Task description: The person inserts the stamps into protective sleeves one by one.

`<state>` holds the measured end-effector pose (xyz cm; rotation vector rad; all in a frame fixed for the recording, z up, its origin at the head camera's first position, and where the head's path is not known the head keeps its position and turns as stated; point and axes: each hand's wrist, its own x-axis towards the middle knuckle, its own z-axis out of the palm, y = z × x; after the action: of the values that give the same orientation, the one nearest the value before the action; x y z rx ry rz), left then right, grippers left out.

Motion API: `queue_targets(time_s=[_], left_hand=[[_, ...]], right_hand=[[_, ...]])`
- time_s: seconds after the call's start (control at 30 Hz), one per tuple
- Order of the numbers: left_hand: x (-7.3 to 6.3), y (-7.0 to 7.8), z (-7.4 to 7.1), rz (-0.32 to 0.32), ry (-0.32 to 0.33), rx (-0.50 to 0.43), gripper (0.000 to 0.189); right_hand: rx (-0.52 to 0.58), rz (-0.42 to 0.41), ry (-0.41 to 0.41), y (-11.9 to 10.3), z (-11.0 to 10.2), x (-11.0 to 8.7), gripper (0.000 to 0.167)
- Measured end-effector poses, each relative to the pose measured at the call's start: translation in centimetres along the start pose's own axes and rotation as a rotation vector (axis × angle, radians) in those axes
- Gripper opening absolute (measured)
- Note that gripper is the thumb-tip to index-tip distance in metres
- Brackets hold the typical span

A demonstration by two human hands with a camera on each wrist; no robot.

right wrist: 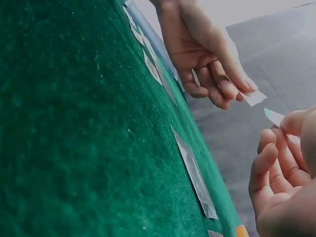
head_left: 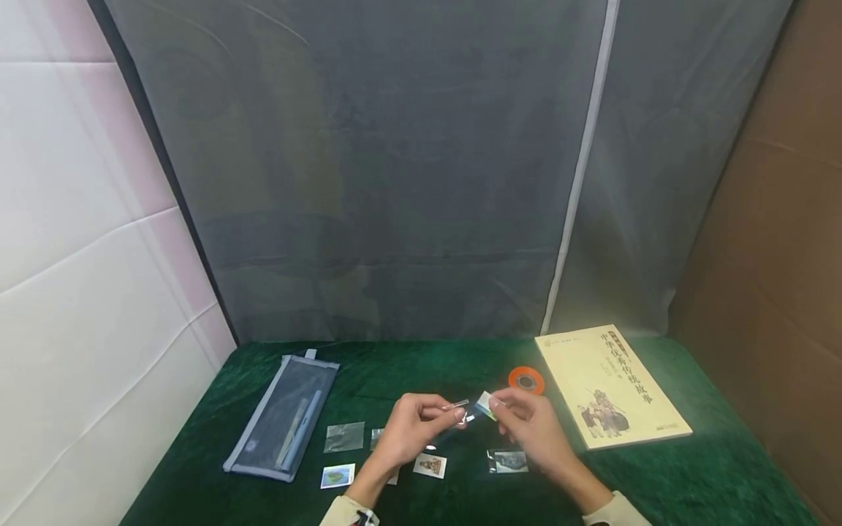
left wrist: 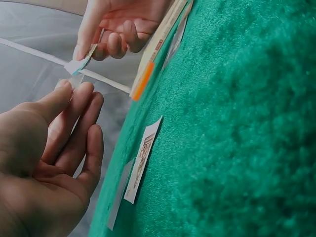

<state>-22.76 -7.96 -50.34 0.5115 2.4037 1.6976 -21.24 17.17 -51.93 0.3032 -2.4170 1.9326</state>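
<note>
Between thumb and fingers, my left hand (head_left: 411, 429) pinches a small clear plastic sleeve (right wrist: 255, 97). My right hand (head_left: 533, 427) pinches a small blue, green and white stamp (head_left: 485, 405) by its edge. In the head view the two hands face each other over the table, with the stamp close beside the sleeve's end. On the cloth below lie a stamp with a brown figure (head_left: 430, 465), a dark stamp in a clear sleeve (head_left: 511, 461) and, at left, a blue stamp with a green shape (head_left: 338, 476).
An unused-looking clear sleeve (head_left: 345, 437) lies left of my left hand. Farther left is a blue mesh zip pouch (head_left: 272, 416) with pen-like items inside. An orange round tape roll (head_left: 526, 380) and a cream book (head_left: 612, 387) lie at right on the green cloth (head_left: 421, 365).
</note>
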Motion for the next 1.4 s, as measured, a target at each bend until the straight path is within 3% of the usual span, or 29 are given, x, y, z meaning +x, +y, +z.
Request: queue_targets(time_s=[0.23, 0.43, 0.63, 0.97, 1.4], left_hand=[[-0.10, 0.05, 0.07, 0.005, -0.028, -0.018, 0.010], [-0.06, 0.08, 0.09, -0.002, -0.007, -0.013, 0.009], [-0.01, 0.10, 0.07, -0.005, 0.009, -0.002, 0.010], [-0.17, 0.11, 0.18, 0.019, -0.021, -0.004, 0.010], [-0.13, -0.12, 0.30, 0.047, -0.048, 0.020, 0.009]], right_hand=[[-0.043, -0.006, 0.000, 0.20, 0.07, 0.03, 0.011], [-0.068, 0.019, -0.009, 0.26, -0.02, 0.04, 0.013], [-0.081, 0.040, -0.056, 0.25, -0.21, 0.01, 0.018], [-0.072, 0.023, -0.128, 0.56, -0.10, -0.08, 0.016], [-0.072, 0.042, -0.089, 0.56, 0.15, -0.18, 0.019]])
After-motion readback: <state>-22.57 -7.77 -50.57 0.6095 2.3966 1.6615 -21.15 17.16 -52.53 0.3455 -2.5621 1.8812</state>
